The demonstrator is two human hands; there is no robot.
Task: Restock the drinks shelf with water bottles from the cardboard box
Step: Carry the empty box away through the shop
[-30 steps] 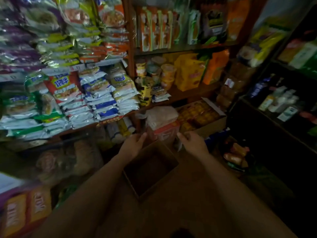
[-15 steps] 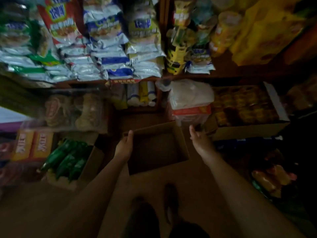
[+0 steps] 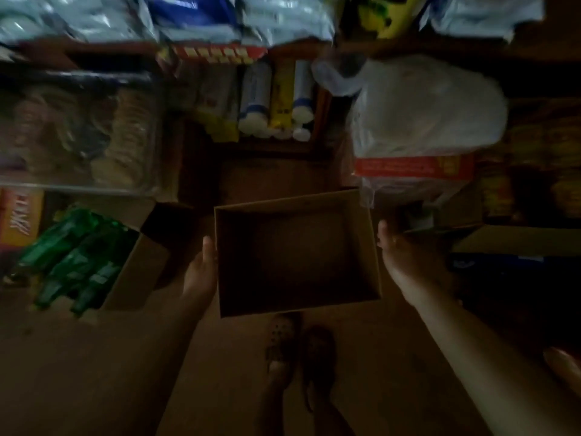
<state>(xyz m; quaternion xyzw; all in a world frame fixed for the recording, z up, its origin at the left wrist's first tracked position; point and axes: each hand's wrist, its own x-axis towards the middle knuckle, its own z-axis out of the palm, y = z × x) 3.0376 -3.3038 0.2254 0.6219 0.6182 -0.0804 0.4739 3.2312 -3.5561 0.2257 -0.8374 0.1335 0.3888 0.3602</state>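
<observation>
Box looks empty, so the restock seems close to done!
Left hand [image 3: 201, 272] and right hand [image 3: 405, 259] grip the cardboard box [image 3: 297, 256] by its side walls, above the floor; no water bottles inside.

A: What bounds our hands?
B: The open cardboard box [image 3: 297, 250] sits between them. To our left stands a carton of green bottles [image 3: 75, 259]; to our right, a white plastic bag [image 3: 427, 105] on a red box [image 3: 415, 168].
A: Free room?
B: Bare floor [image 3: 94, 372] below.
</observation>
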